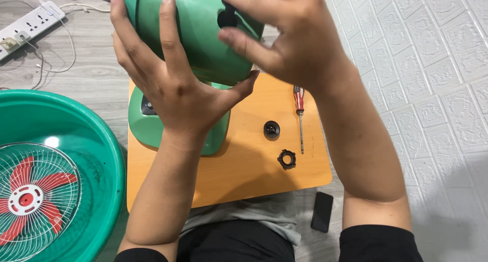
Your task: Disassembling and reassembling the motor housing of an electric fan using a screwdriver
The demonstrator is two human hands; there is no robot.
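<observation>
We grip the green fan housing (pixel 198 33) above the small orange table (pixel 244 175): our left hand (pixel 173 79) wraps its back with fingers spread, and our right hand (pixel 284 33) pinches the black knob (pixel 227 19) on it. On the table lie a screwdriver (pixel 300 114), a black cap (pixel 271 130) and a black nut (pixel 286 159); a green basin (pixel 109 155) at left holds the fan grille (pixel 35 201).
</observation>
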